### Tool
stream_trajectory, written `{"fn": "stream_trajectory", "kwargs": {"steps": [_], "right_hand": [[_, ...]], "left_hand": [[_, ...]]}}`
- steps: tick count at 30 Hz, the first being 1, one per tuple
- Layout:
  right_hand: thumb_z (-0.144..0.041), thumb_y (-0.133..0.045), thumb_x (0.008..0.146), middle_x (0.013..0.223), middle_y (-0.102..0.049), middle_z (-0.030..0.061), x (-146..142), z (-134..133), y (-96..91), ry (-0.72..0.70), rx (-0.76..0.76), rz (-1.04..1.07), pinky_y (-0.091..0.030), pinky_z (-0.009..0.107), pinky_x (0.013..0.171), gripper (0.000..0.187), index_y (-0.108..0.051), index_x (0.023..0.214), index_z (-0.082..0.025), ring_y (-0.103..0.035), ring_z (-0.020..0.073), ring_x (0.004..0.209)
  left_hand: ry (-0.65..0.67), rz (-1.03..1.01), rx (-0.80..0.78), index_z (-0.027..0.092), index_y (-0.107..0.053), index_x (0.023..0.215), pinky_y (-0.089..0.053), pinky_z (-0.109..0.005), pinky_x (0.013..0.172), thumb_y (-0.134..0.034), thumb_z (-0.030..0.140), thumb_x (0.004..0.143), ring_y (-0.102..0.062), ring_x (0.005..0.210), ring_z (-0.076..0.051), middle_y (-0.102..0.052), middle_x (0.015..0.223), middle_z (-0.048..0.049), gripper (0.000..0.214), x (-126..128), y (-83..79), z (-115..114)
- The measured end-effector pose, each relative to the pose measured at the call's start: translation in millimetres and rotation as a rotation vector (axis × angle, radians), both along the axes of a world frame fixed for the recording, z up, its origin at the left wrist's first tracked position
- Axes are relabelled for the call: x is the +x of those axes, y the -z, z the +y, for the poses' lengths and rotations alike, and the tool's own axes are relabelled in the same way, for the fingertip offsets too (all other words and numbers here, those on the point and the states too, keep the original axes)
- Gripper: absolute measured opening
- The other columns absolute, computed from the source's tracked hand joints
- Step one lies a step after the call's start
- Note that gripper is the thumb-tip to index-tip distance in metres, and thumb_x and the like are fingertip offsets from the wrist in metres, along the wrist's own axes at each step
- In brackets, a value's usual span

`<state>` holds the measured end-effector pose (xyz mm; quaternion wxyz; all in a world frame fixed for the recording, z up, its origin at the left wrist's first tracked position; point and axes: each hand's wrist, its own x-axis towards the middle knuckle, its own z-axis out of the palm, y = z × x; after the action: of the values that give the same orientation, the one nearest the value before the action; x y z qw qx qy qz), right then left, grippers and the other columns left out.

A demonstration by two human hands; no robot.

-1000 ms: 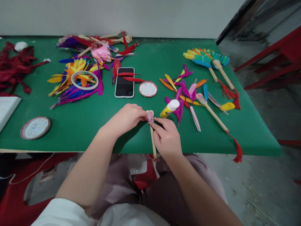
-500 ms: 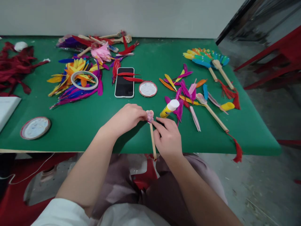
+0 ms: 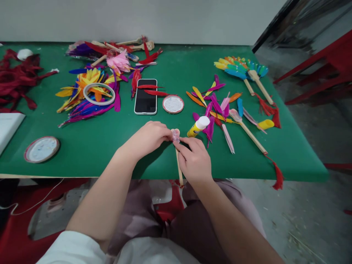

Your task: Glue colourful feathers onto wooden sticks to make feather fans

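Note:
Close to the table's front edge lies a wooden fan handle (image 3: 179, 165) with a small pinkish, glittery head. My left hand (image 3: 154, 135) pinches the left edge of that head, its fingers curled together. From the right, my right hand (image 3: 195, 157) has thumb and index finger closed at the neck, partly covering the stick. A yellow glue stick (image 3: 194, 130) with a white cap stands just beyond my right fingers. Loose magenta, orange and yellow feathers (image 3: 217, 104) are spread to its right. Among them rests a second fan handle (image 3: 252, 136) with a red tassel.
Behind my hands are a phone (image 3: 145, 101) with red feathers on it and a round lid (image 3: 173, 104). A tape roll (image 3: 99, 102) sits on a feather pile at left, another lid (image 3: 41, 149) nearer. Finished feather fans (image 3: 239, 69) lie back right on the green table (image 3: 181, 66).
My right fingers have shifted slightly up and left over the neck and lower head of the fan handle. My left hand stays in place.

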<state>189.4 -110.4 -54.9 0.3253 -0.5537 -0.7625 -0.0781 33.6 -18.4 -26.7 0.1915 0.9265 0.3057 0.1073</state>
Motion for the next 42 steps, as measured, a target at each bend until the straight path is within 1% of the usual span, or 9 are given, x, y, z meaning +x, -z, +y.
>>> {"fn": "stream_trajectory", "kwargs": {"steps": [8,19,25,28,31,35,38,40,42], "right_hand": [[-0.009,-0.049,0.081,0.090,-0.069,0.0087,-1.7,1.6,0.6,0.029,0.002,-0.030,-0.052,0.034,0.073,0.025,-0.072,0.088,-0.015,-0.056,0.0216,0.083],[-0.007,-0.047,0.081,0.090,-0.072,0.0076,-1.4,0.1,0.2,0.027,0.045,0.009,-0.054,0.030,0.075,0.025,-0.071,0.084,-0.012,-0.060,0.0189,0.082],[-0.006,-0.048,0.079,0.090,-0.072,0.0097,-1.9,-1.7,-0.2,0.018,0.081,-0.014,-0.053,0.030,0.077,0.023,-0.071,0.083,-0.008,-0.063,0.0198,0.082],[-0.006,-0.048,0.079,0.090,-0.073,0.0098,-1.7,-2.6,-0.7,0.022,0.090,-0.034,-0.053,0.030,0.078,0.023,-0.071,0.083,-0.009,-0.064,0.0191,0.082],[-0.005,-0.047,0.079,0.091,-0.073,0.0080,-1.1,-3.7,-0.3,0.027,0.078,-0.031,-0.054,0.029,0.078,0.024,-0.070,0.082,-0.012,-0.066,0.0189,0.083],[-0.004,-0.045,0.077,0.089,-0.073,0.0071,-0.7,-5.2,0.2,0.058,0.043,0.039,-0.054,0.031,0.077,0.025,-0.068,0.075,-0.015,-0.066,0.0193,0.084],[-0.004,-0.046,0.077,0.090,-0.072,0.0087,-0.9,-5.5,-1.0,0.067,0.049,0.091,-0.054,0.032,0.078,0.025,-0.068,0.082,-0.013,-0.065,0.0197,0.085],[-0.005,-0.046,0.077,0.093,-0.071,0.0096,-1.1,-5.3,-2.1,0.045,0.053,0.073,-0.054,0.033,0.080,0.027,-0.068,0.093,-0.012,-0.063,0.0203,0.086],[-0.006,-0.047,0.078,0.097,-0.070,0.0100,-1.3,-4.8,-2.8,0.015,0.034,0.032,-0.054,0.034,0.081,0.030,-0.068,0.098,-0.011,-0.061,0.0210,0.088]], "left_hand": [[-0.006,-0.003,-0.014,0.019,-0.067,0.083,-0.042,-0.027,0.072,-0.049,0.016,0.084,-0.058,0.076,-0.015,-0.065,0.077,-0.0019,0.018,0.0,-1.5,-0.4],[-0.005,-0.018,-0.012,0.019,-0.068,0.084,-0.043,-0.027,0.072,-0.050,0.019,0.085,-0.059,0.078,-0.016,-0.066,0.077,-0.0024,0.018,0.0,-0.8,-0.9],[-0.016,-0.020,-0.015,0.018,-0.068,0.084,-0.043,-0.027,0.073,-0.050,0.018,0.085,-0.059,0.078,-0.015,-0.065,0.077,-0.0027,0.018,0.5,-1.0,-0.6],[-0.015,-0.020,-0.012,0.019,-0.068,0.083,-0.043,-0.027,0.073,-0.049,0.017,0.084,-0.059,0.078,-0.015,-0.065,0.077,-0.0028,0.019,0.6,-1.2,-0.9],[-0.010,-0.011,-0.003,0.018,-0.068,0.083,-0.044,-0.027,0.072,-0.048,0.017,0.085,-0.059,0.077,-0.016,-0.066,0.077,-0.0031,0.020,0.6,-1.3,-1.2],[-0.003,-0.024,-0.003,0.020,-0.068,0.086,-0.043,-0.028,0.070,-0.047,0.017,0.085,-0.058,0.077,-0.015,-0.066,0.078,-0.0028,0.022,0.4,-0.6,-1.0],[0.000,-0.036,-0.006,0.021,-0.069,0.087,-0.043,-0.028,0.070,-0.047,0.018,0.085,-0.058,0.076,-0.016,-0.066,0.078,-0.0025,0.022,0.4,-0.1,-0.9],[-0.003,-0.033,-0.005,0.020,-0.068,0.087,-0.043,-0.028,0.070,-0.047,0.017,0.085,-0.058,0.076,-0.016,-0.066,0.078,-0.0030,0.021,0.6,-0.2,-1.0],[-0.003,-0.024,-0.003,0.018,-0.068,0.085,-0.043,-0.028,0.071,-0.047,0.016,0.085,-0.058,0.077,-0.016,-0.066,0.078,-0.0036,0.021,0.9,-0.7,-1.1]]}}
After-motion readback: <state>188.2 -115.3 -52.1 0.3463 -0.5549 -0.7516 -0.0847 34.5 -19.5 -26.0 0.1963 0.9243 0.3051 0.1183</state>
